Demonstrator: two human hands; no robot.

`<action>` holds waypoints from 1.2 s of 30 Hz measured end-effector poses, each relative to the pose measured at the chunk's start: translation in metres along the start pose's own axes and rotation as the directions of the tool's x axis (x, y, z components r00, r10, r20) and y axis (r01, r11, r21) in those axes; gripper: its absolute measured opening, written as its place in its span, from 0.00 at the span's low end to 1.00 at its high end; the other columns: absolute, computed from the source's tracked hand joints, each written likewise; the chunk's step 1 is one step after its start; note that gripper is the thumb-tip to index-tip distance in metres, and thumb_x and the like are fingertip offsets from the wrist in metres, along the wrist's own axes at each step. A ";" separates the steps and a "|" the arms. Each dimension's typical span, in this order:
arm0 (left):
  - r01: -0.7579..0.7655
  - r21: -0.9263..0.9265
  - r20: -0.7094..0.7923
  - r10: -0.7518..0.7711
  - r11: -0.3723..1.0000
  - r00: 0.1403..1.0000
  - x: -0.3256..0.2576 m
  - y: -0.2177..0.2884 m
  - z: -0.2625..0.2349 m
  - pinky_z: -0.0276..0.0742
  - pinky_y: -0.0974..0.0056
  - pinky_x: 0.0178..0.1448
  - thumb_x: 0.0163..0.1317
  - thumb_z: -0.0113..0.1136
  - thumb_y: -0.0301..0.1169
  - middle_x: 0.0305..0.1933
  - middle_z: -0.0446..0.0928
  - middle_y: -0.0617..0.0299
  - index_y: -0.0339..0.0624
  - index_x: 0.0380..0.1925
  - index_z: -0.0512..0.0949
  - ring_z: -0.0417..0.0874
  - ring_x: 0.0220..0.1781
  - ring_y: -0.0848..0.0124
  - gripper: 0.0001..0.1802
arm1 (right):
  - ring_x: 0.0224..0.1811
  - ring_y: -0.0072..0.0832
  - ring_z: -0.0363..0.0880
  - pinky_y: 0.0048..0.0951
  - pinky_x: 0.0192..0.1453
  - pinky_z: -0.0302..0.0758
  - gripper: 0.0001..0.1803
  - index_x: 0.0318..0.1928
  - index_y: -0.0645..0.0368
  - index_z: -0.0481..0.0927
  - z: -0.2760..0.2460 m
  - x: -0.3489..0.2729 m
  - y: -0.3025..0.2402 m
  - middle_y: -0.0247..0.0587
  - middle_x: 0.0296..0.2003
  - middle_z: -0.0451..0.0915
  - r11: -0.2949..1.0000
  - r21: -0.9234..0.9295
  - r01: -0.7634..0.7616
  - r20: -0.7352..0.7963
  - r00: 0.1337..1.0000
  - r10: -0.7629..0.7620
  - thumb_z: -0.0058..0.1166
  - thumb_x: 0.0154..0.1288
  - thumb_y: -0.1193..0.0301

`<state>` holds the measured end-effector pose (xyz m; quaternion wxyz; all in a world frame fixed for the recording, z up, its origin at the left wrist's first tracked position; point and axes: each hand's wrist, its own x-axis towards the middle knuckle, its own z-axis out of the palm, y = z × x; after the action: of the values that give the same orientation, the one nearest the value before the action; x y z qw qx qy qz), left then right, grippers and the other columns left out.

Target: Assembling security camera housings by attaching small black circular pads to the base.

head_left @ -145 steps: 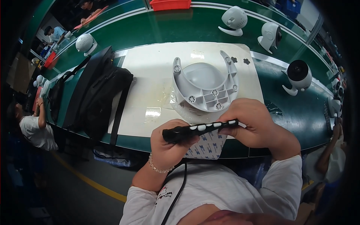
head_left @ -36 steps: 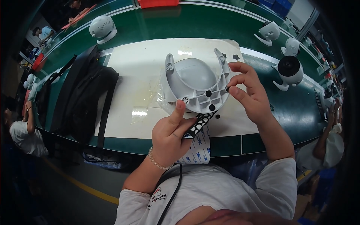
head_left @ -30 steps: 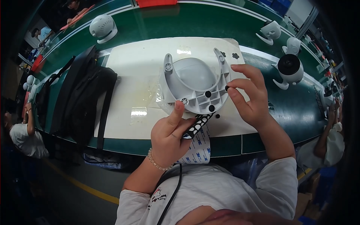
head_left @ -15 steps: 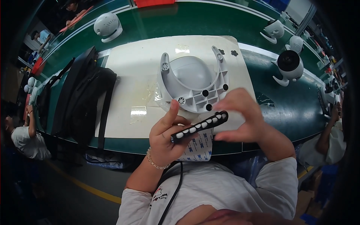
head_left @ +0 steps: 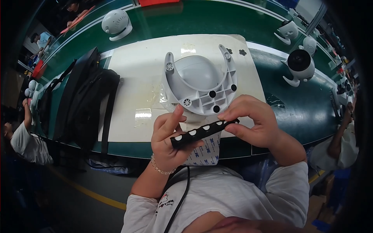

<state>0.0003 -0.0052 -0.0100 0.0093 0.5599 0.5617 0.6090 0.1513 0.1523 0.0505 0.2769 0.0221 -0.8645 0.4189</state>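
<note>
A narrow black strip (head_left: 204, 133), slightly bent and dotted along its length with pale oval spots, is held slantwise between two bare hands above the near side of a smooth cream board (head_left: 142, 89). The left hand (head_left: 165, 138) grips one end; the right hand (head_left: 254, 120) pinches the other between thumb and fingers. Just beyond lies a glossy, pale-grey plastic crescent base (head_left: 169, 87), its ribbed underside bearing three round matte-black pads (head_left: 212, 94) beside a smooth dome (head_left: 198, 72).
</note>
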 end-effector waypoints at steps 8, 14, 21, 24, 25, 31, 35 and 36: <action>-0.085 -0.005 -0.020 0.085 0.996 0.996 -0.001 -0.004 -0.001 0.70 0.65 0.43 0.31 0.73 0.29 0.56 0.68 0.49 0.40 0.22 0.70 0.72 0.41 0.64 0.19 | 0.37 0.30 0.75 0.29 0.39 0.69 0.09 0.30 0.54 0.78 0.002 -0.004 -0.001 0.33 0.37 0.78 0.837 -0.427 0.341 -0.008 0.925 -0.381 0.60 0.46 0.75; -0.009 -0.016 0.009 0.009 1.000 1.000 0.000 0.001 -0.002 0.69 0.65 0.43 0.30 0.73 0.29 0.55 0.69 0.50 0.39 0.23 0.72 0.71 0.40 0.64 0.20 | 0.42 0.33 0.74 0.30 0.44 0.66 0.17 0.36 0.52 0.75 0.014 0.003 -0.003 0.33 0.36 0.77 0.953 0.032 0.300 -0.271 0.921 -0.281 0.63 0.43 0.77; -0.189 0.161 0.030 0.187 0.969 0.982 0.002 -0.001 -0.002 0.68 0.65 0.44 0.29 0.73 0.30 0.54 0.71 0.51 0.38 0.25 0.73 0.71 0.41 0.62 0.21 | 0.39 0.29 0.74 0.30 0.42 0.63 0.18 0.35 0.52 0.74 0.018 -0.001 -0.003 0.31 0.35 0.77 0.886 -0.342 0.313 -0.029 0.939 -0.343 0.61 0.39 0.79; -0.170 0.157 0.001 0.172 0.973 0.985 0.002 -0.002 0.000 0.68 0.65 0.44 0.30 0.72 0.30 0.55 0.69 0.49 0.38 0.23 0.73 0.71 0.42 0.61 0.19 | 0.38 0.29 0.74 0.30 0.42 0.63 0.20 0.37 0.51 0.73 0.019 -0.004 -0.001 0.30 0.34 0.77 0.843 -0.338 0.418 -0.008 0.895 -0.447 0.60 0.39 0.79; -0.146 0.149 -0.021 0.151 0.978 0.988 0.002 -0.003 0.000 0.69 0.65 0.44 0.31 0.72 0.30 0.56 0.68 0.48 0.38 0.22 0.73 0.71 0.42 0.61 0.18 | 0.39 0.31 0.74 0.30 0.42 0.63 0.22 0.39 0.51 0.71 0.017 -0.003 -0.004 0.31 0.33 0.76 0.870 -0.252 0.424 -0.004 0.898 -0.439 0.58 0.41 0.82; -0.180 0.192 0.010 0.182 0.965 0.983 0.004 -0.001 0.001 0.69 0.65 0.43 0.33 0.71 0.29 0.58 0.64 0.43 0.40 0.25 0.72 0.70 0.43 0.60 0.19 | 0.37 0.36 0.75 0.33 0.44 0.66 0.24 0.44 0.54 0.66 0.028 0.024 -0.012 0.40 0.36 0.73 0.940 0.186 0.288 -0.220 0.944 -0.246 0.56 0.46 0.87; -0.147 0.100 -0.082 0.156 0.984 0.984 0.003 -0.005 -0.002 0.69 0.65 0.43 0.33 0.71 0.29 0.59 0.64 0.43 0.40 0.24 0.72 0.70 0.43 0.59 0.18 | 0.38 0.35 0.73 0.30 0.42 0.68 0.27 0.48 0.54 0.65 0.031 0.023 -0.010 0.43 0.40 0.71 0.922 0.247 0.298 -0.167 0.951 -0.262 0.57 0.46 0.86; -0.144 0.126 -0.059 0.152 0.981 0.987 0.003 -0.005 -0.003 0.69 0.65 0.44 0.34 0.71 0.29 0.58 0.64 0.43 0.40 0.23 0.72 0.70 0.43 0.59 0.17 | 0.39 0.34 0.73 0.29 0.42 0.68 0.28 0.49 0.54 0.65 0.032 0.021 -0.009 0.43 0.40 0.71 0.945 0.130 0.300 -0.144 0.949 -0.281 0.56 0.46 0.86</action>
<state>-0.0059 -0.0036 -0.0102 -0.0894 0.5787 0.5545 0.5914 0.1210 0.1272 0.0512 0.3862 0.1443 -0.7991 0.4376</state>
